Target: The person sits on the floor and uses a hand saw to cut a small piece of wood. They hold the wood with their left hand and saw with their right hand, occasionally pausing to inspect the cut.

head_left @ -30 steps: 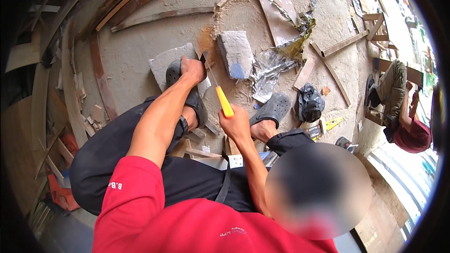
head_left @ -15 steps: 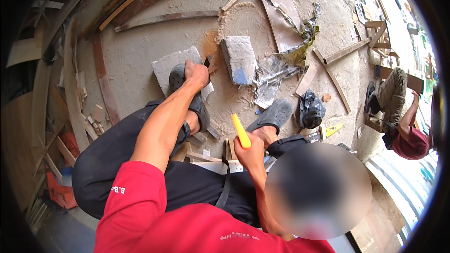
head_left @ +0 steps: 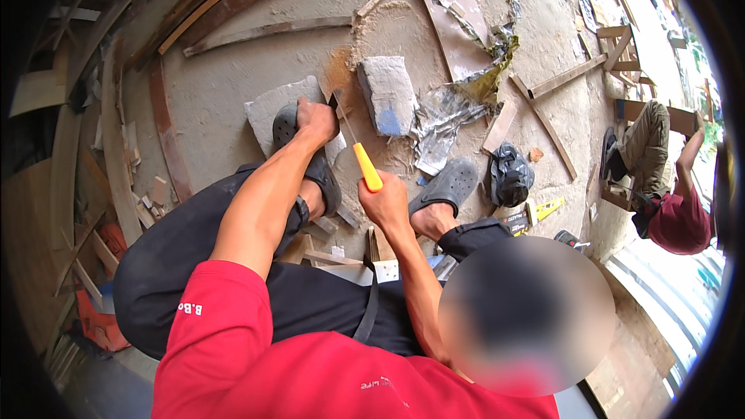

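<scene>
My right hand [head_left: 384, 200] is closed around the yellow handle of a handsaw [head_left: 367, 167]. Its thin blade, seen nearly edge-on, runs up and left to a small dark piece [head_left: 334, 99], perhaps wood. My left hand [head_left: 317, 120] is closed and presses that piece down at a rough pale block [head_left: 268, 109]; its fingertips are partly hidden. A grey clog [head_left: 285, 126] on my left foot rests on the same block, beside the hand. Orange-brown dust [head_left: 337, 68] lies just beyond the blade's tip.
Another pale block [head_left: 388, 93] with a blue patch lies right of the saw, beside crumpled silver sheeting [head_left: 450, 120]. My other clog [head_left: 454, 188] and a black plastic bag [head_left: 510, 174] are further right. Planks [head_left: 167, 124] line the left; a co-worker [head_left: 675, 217] sits at far right.
My right hand has pushed the saw forward and left, so its blade now reaches the dark piece. My left hand keeps its place on the block. The view has shifted slightly.
</scene>
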Demonstrator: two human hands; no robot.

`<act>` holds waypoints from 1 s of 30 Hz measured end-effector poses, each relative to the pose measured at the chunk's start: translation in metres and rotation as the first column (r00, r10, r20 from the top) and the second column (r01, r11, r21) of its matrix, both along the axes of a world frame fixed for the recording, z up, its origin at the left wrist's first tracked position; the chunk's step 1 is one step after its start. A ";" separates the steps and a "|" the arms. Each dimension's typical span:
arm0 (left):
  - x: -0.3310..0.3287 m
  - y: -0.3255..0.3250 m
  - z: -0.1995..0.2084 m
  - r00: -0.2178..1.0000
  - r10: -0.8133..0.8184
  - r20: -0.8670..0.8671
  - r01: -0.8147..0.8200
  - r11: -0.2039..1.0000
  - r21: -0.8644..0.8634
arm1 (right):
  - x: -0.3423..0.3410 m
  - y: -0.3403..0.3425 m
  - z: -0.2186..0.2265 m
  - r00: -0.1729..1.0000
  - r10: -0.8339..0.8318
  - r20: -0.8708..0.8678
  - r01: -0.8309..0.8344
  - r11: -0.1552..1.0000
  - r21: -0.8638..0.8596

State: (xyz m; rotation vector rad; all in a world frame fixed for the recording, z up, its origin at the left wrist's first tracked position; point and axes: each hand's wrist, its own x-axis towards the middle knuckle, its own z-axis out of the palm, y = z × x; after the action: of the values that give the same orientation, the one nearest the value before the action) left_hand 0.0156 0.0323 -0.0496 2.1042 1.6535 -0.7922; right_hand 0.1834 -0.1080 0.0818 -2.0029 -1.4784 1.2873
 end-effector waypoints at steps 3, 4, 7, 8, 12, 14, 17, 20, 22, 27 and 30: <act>-0.004 0.005 0.004 0.999 0.044 -0.012 -0.044 0.998 -0.034 | 0.005 -0.005 0.010 0.999 0.031 0.016 -0.031 1.000 0.000; -0.008 0.005 0.004 0.999 0.037 -0.030 -0.038 0.999 -0.024 | 0.013 -0.022 0.023 0.998 0.062 0.001 -0.062 0.998 0.034; -0.006 -0.002 0.004 0.999 0.023 -0.039 -0.023 1.000 -0.010 | 0.023 -0.029 0.029 1.000 -0.009 -0.016 0.009 0.999 -0.033; -0.004 -0.001 0.004 0.999 0.012 -0.039 -0.012 1.000 -0.006 | 0.019 -0.016 0.021 1.000 -0.014 0.002 0.014 1.000 -0.028; 0.003 0.004 0.014 1.000 -0.002 -0.029 0.001 0.999 -0.045 | 0.010 -0.003 0.003 0.999 -0.004 0.035 0.004 1.000 0.015; -0.001 0.004 0.015 0.999 0.015 -0.031 -0.017 0.998 -0.056 | 0.010 -0.019 0.019 1.000 0.017 0.026 -0.017 1.000 0.004; -0.006 -0.008 0.007 0.999 0.015 -0.028 -0.016 0.999 -0.047 | 0.015 -0.037 0.039 0.999 -0.041 -0.003 0.041 0.999 -0.012; 0.001 0.002 0.010 0.999 -0.025 -0.021 0.024 0.999 -0.032 | -0.007 -0.012 -0.011 0.998 -0.004 0.057 -0.001 0.997 0.083; 0.004 0.004 0.014 0.999 -0.038 -0.012 0.037 0.999 -0.040 | -0.008 -0.012 -0.012 0.999 -0.010 0.036 0.008 0.998 0.062; -0.008 -0.002 0.004 1.000 0.010 -0.011 -0.010 1.000 -0.005 | 0.023 -0.037 0.027 1.000 0.009 -0.006 -0.009 0.999 0.043; -0.001 0.003 0.007 0.999 -0.029 -0.017 0.029 0.999 -0.027 | 0.005 0.000 -0.003 0.999 -0.017 0.028 0.016 1.000 0.019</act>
State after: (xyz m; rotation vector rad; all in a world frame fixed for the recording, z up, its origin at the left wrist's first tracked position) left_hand 0.0151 0.0350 -0.0429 2.1130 1.6155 -0.8401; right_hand 0.1886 -0.1085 0.0783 -2.0253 -1.4775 1.2396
